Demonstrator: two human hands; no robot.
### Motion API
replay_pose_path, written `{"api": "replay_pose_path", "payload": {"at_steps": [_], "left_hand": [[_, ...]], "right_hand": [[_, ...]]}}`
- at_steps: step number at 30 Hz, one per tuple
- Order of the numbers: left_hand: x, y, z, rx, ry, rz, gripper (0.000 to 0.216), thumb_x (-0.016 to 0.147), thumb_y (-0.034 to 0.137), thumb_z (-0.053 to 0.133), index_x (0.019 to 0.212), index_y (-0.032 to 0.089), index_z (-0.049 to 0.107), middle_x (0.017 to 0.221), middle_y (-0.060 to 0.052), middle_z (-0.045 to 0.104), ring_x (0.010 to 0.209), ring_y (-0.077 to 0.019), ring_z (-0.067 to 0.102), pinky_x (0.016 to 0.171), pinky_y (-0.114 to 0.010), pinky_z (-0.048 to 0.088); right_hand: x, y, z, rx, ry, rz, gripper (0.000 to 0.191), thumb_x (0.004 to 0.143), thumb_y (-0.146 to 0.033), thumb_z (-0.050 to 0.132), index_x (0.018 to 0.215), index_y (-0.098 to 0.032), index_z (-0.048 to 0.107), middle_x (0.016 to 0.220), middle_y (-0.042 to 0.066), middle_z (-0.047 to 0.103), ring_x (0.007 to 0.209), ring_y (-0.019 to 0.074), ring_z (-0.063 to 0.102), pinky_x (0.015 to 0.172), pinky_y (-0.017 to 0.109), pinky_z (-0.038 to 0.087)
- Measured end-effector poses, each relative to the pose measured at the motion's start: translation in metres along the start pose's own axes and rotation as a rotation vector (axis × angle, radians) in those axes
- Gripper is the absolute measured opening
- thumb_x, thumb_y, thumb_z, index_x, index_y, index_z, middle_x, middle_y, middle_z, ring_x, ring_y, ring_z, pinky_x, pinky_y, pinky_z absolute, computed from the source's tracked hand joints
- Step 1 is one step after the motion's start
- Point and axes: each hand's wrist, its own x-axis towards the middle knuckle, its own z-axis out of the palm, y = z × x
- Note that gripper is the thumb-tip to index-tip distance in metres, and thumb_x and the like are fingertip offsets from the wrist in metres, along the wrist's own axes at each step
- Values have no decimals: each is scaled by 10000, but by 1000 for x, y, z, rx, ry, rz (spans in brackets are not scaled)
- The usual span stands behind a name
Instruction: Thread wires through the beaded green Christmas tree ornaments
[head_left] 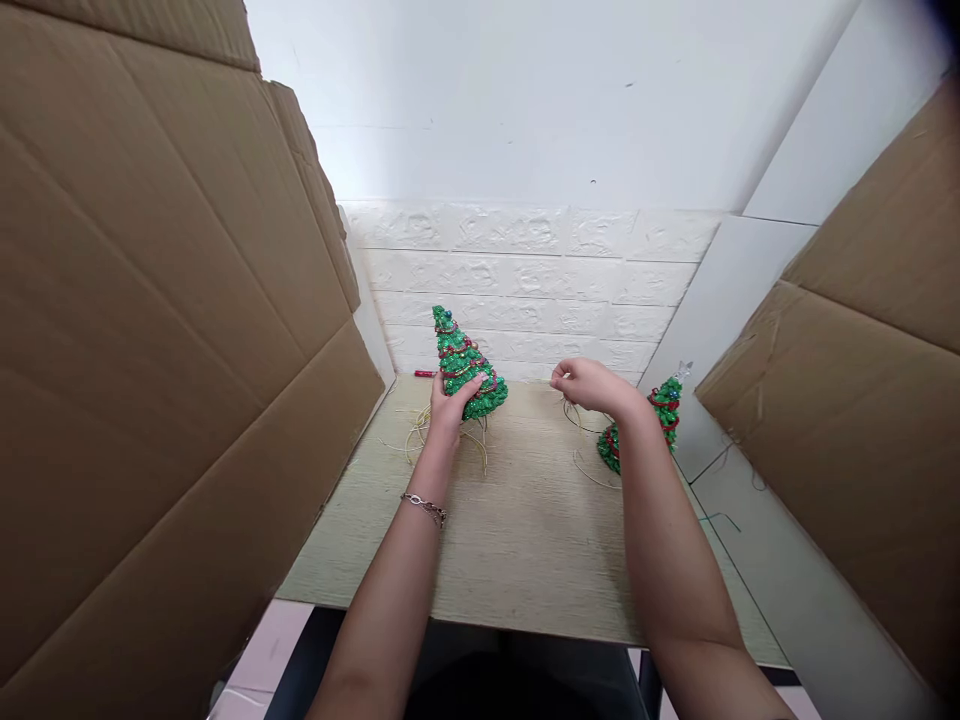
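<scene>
My left hand (450,402) is wrapped round the lower part of a small green Christmas tree (459,350), which is tilted and decorated with red strands and small beads. Thin pale wires or cords (415,437) hang and lie beneath it. Apart from that tree, my right hand (589,385) is raised with its fingertips pinched together; whatever they hold, if anything, is too small to make out. Loose dark and pale wires (576,415) show just under it. A second green tree (666,396), with red garland and a clear star on top, stands partly behind my right forearm.
Cardboard walls (165,300) rise on the left and a cardboard panel (885,300) on the right. A white brick-patterned wall (517,270) closes off the back of the wooden table (525,560). A red pen-like item (424,373) lies at the back, and a green wire (721,517) at the right edge.
</scene>
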Motion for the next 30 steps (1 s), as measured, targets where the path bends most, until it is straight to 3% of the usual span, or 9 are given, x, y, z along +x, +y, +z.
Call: {"api": "replay_pose_path", "payload": {"at_steps": [3, 7, 10, 12, 14, 17, 20, 25, 30], "left_hand": [[-1, 1, 1, -14, -22, -3, 586, 525, 278, 818, 1052, 191, 578, 1032, -70, 669, 891, -213, 655, 832, -376, 517], [-3, 1, 2, -52, -81, -24, 590, 521, 285, 816, 1055, 195, 583, 1048, -72, 671, 932, -233, 650, 858, -394, 502], [-5, 1, 2, -70, -134, -43, 609, 516, 279, 815, 1072, 192, 582, 1055, -76, 674, 974, -249, 640, 886, -403, 488], [-6, 2, 2, -89, -179, -61, 620, 518, 270, 812, 1086, 193, 576, 1061, -78, 675, 1000, -259, 631, 896, -412, 483], [-7, 3, 1, -116, -243, -87, 631, 528, 266, 806, 1108, 195, 568, 1084, -84, 668, 1029, -275, 619, 909, -432, 476], [-8, 3, -1, -151, -358, -124, 628, 555, 272, 789, 1135, 187, 564, 1118, -101, 656, 1054, -298, 609, 938, -471, 452], [-9, 2, -3, -191, -421, -145, 608, 582, 275, 774, 1144, 183, 562, 1126, -99, 653, 1060, -291, 608, 958, -473, 437], [-10, 1, -6, -256, -479, -186, 606, 587, 308, 772, 1144, 178, 569, 1127, -89, 654, 1072, -284, 603, 968, -466, 438], [-13, 4, -5, -282, -507, -229, 542, 557, 326, 788, 1047, 171, 618, 1077, -91, 680, 1066, -311, 606, 975, -489, 433]], "right_hand": [[-2, -2, 0, 132, 53, 42, 90, 876, -206, 386, 845, -194, 470, 705, 22, 678, 457, 99, 537, 533, 226, 373], [2, 0, 0, 183, 242, -38, 196, 900, -315, 378, 825, -188, 507, 929, 72, 693, 692, 133, 633, 636, 240, 410], [4, 1, 0, 170, 362, -85, 279, 865, -413, 435, 757, -186, 557, 866, 70, 692, 771, 175, 627, 669, 270, 412], [5, 2, -1, 153, 464, -88, 193, 806, -368, 529, 745, -189, 569, 767, 51, 683, 750, 187, 620, 680, 287, 413], [5, 2, -1, 196, 541, -118, 139, 778, -293, 548, 868, -193, 586, 740, 38, 679, 731, 187, 624, 699, 303, 426], [6, 4, -2, 307, 616, -206, 442, 814, -221, 433, 1256, -206, 446, 894, 55, 689, 723, 171, 630, 729, 328, 450], [8, 5, -3, 280, 671, -222, 582, 814, -181, 349, 1395, -172, 309, 926, 73, 665, 728, 172, 610, 734, 337, 450], [6, -1, -2, 156, 637, -240, 398, 787, -170, 314, 1042, -153, 619, 758, 60, 621, 724, 188, 562, 703, 306, 409], [-7, -12, -3, 134, 561, -216, 257, 836, -327, 387, 707, -202, 571, 581, -4, 515, 585, 148, 458, 575, 257, 317]]}}
